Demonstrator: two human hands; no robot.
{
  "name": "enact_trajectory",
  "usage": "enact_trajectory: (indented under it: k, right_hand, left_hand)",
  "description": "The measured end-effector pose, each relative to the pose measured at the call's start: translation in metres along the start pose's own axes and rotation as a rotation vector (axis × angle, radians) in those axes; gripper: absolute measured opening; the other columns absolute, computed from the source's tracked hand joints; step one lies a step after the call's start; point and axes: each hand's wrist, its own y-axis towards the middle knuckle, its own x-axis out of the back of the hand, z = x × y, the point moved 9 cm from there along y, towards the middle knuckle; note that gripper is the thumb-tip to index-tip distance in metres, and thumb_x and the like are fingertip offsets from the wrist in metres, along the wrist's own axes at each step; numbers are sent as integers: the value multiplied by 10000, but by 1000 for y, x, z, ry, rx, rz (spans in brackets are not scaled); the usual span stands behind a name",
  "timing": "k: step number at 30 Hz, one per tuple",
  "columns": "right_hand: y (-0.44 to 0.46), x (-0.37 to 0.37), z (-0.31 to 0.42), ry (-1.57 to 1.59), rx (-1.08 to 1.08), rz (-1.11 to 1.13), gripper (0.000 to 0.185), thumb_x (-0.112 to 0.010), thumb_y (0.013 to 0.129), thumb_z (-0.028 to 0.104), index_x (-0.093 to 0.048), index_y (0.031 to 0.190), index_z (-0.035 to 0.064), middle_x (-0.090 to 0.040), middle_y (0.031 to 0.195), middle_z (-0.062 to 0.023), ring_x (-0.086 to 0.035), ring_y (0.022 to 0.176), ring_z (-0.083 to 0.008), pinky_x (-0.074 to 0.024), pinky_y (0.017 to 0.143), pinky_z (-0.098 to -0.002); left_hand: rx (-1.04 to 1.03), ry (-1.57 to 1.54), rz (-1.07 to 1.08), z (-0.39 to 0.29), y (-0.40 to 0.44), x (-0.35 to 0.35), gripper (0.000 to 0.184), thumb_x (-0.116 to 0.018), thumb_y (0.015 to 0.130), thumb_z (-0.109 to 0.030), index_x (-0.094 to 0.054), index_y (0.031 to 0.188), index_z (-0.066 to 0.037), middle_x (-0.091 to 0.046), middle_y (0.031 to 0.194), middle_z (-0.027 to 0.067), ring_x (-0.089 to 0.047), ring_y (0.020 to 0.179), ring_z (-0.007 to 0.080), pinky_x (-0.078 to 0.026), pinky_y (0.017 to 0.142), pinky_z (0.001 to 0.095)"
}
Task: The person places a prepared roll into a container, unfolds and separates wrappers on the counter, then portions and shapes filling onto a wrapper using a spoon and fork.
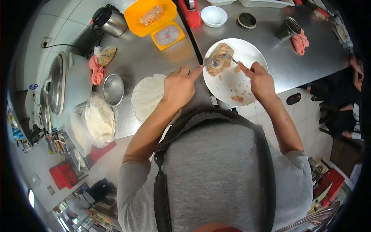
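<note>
A large white plate (253, 58) lies before me, partly over the counter's front edge. On its far left side is a piece of food (224, 50) with crumbly minced filling (219, 70) spilling out, and smaller crumbs lie nearer me. My left hand (179, 87) is closed on a spoon (213, 62), whose bowl rests against the filling. My right hand (261, 80) grips a fork (228, 57), its tines at the food beside the spoon. To the left of the plate, partly hidden by my left forearm, lies a pale round thin sheet (147, 94).
Left: a metal bowl (113, 89), a plastic bag of white sheets (99, 120), a pink cloth (96, 70) and a large pot (73, 77). Behind: a yellow scale (168, 35), a tray of minced meat (131, 15), a white bowl (214, 16) and a dark cup (288, 29). People are at far right.
</note>
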Motion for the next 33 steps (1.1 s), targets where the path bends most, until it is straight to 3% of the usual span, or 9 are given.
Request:
enact_trajectory:
  k: [4, 11, 17, 19, 23, 33]
  right_hand:
    - [-20, -22, 3, 14, -16, 53, 722, -585, 758, -69, -518, 1414, 227, -540, 936, -85, -622, 788, -260, -550, 674, -381]
    - [-43, -20, -1, 91, -107, 69, 696, -585, 756, -67, -540, 1395, 205, -551, 938, -87, -638, 816, -260, -557, 671, -378]
    - [-51, 2, -10, 88, -140, -5, 608, -598, 777, -27, -586, 1347, 186, -554, 943, -86, -644, 829, -257, -560, 669, -374]
    - [-52, -7, -9, 81, -134, 47, 614, -610, 785, -1, -562, 1369, 181, -554, 953, -92, -650, 839, -259, -567, 671, -367]
    - [-57, -15, -4, 58, -131, 78, 643, -603, 794, 4, -516, 1410, 167, -560, 979, -112, -657, 846, -269, -574, 675, -376]
    - [-59, -30, -4, 85, -139, 205, 656, -566, 815, -8, -430, 1452, 68, -581, 1017, -165, -668, 838, -298, -576, 677, -396]
  left_hand:
    - [-60, 134, 66, -10, 6, -9, 483, -639, 701, -41, -685, 1173, -130, -594, 844, 76, -640, 780, 238, -527, 634, 358]
    - [-119, 193, 71, -13, 14, -24, 469, -644, 696, -47, -694, 1154, -134, -589, 838, 61, -637, 770, 239, -528, 633, 362]
    - [-143, 82, 43, -32, 22, 4, 416, -632, 708, -35, -706, 1108, -127, -596, 833, 63, -636, 794, 238, -524, 650, 363]
    - [-220, 103, 12, -39, 24, -4, 510, -647, 673, -28, -708, 1151, -194, -579, 801, 59, -607, 688, 261, -497, 614, 375]
    - [-232, 142, 42, -46, 27, -7, 520, -655, 665, -34, -703, 1158, -193, -579, 803, 60, -609, 697, 256, -496, 616, 376]
    - [-273, 241, 142, -63, 41, -24, 390, -602, 753, -22, -684, 1126, -97, -618, 862, 85, -648, 773, 246, -520, 600, 378]
